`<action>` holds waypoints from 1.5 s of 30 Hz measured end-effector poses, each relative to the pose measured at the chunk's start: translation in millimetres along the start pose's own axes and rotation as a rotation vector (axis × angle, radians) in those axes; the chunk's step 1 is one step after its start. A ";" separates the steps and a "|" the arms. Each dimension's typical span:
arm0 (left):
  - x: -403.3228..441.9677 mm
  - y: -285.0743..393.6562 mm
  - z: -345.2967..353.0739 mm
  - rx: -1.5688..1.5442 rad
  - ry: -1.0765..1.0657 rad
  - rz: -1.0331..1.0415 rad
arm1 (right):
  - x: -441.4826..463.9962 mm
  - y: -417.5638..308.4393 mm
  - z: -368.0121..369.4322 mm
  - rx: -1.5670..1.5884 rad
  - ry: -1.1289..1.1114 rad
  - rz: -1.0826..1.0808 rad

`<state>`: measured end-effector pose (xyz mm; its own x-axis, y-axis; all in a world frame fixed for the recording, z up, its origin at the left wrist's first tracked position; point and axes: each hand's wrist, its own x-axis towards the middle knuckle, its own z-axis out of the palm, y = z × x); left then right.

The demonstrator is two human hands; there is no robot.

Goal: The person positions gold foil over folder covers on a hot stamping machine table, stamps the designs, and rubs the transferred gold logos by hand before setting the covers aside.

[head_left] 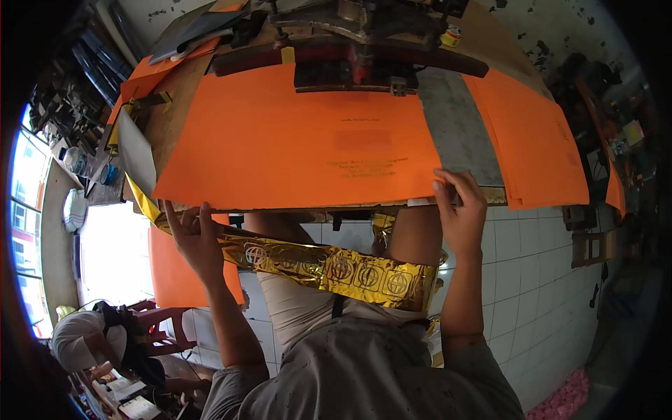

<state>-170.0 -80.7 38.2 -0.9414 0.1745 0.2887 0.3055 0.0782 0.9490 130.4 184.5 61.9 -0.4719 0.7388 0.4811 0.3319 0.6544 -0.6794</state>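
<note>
A large orange sheet (280, 147) with small printed lines lies under the dark metal press (357, 63). My right hand (460, 203) pinches the sheet's near right corner between thumb and fingers. At the near left corner, my left hand (192, 234) touches the sheet's edge with its fingers apart; whether it grips the edge I cannot tell. A strip of gold foil (367, 276) with round stamped marks hangs across my lap, below the table edge, and runs up to the left past my left hand.
More orange sheets (535, 140) lie at the right of the table. Others are at the back left, with a dark folder. A small yellow tin (451, 36) stands behind the press. Another person (91, 339) bends down at the lower left, near an orange-covered surface (185, 269).
</note>
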 end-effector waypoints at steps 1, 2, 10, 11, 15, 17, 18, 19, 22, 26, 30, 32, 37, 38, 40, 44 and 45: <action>4.0 3.6 2.7 0.017 0.002 0.007 | 4.9 -1.8 1.9 -0.016 -0.020 0.000; 8.1 6.4 5.7 0.034 0.006 0.013 | 9.8 -2.6 3.6 -0.031 -0.041 -0.002; 37.9 1.5 1.4 0.409 -0.045 0.133 | 17.9 2.7 16.0 -0.093 -0.124 -0.004; 38.9 0.5 0.9 0.446 -0.052 0.139 | 17.6 2.6 15.4 -0.095 -0.128 0.003; 33.1 5.3 -3.0 0.514 -0.060 0.134 | 15.4 -0.9 12.6 -0.075 -0.132 0.039; 32.3 -0.1 -6.3 0.540 -0.056 0.155 | 12.8 -1.0 11.1 -0.071 -0.140 0.047; 30.7 0.2 -7.3 0.534 -0.054 0.138 | 11.2 -0.1 10.3 -0.077 -0.148 0.044; 28.9 1.6 -8.4 0.529 -0.052 0.121 | 9.6 0.4 9.6 -0.083 -0.155 0.041; 23.9 4.2 -13.0 0.528 -0.055 0.108 | 3.2 -4.1 5.2 -0.052 -0.170 0.091; 20.2 -0.8 -15.0 0.449 -0.075 0.077 | 0.8 -9.2 3.2 -0.060 -0.157 0.096; 18.5 1.1 -14.3 0.474 -0.088 0.042 | 0.4 -3.7 4.4 -0.055 -0.152 0.102; 18.8 3.6 -14.7 0.495 -0.108 0.024 | -0.8 -1.1 5.2 -0.055 -0.145 0.097; 16.7 -5.7 -20.1 0.531 -0.120 0.056 | -5.9 2.9 3.8 -0.061 -0.118 0.071; 16.2 -9.6 -21.7 0.524 -0.125 0.058 | -7.0 5.6 2.8 -0.062 -0.112 0.050; 10.5 -3.6 -22.3 0.595 -0.110 0.081 | -9.4 14.9 0.3 -0.063 -0.101 0.007; 0.4 -7.8 -13.7 0.655 -0.089 0.662 | -11.2 29.2 -2.5 -0.261 -0.001 -0.332; -4.6 -6.7 -8.8 0.642 -0.142 0.687 | -14.3 33.0 0.6 -0.262 0.006 -0.367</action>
<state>-168.9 -90.7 31.6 -0.5133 0.4972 0.6995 0.8457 0.4315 0.3139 147.7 195.4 32.3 -0.5928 0.4503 0.6677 0.3389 0.8916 -0.3003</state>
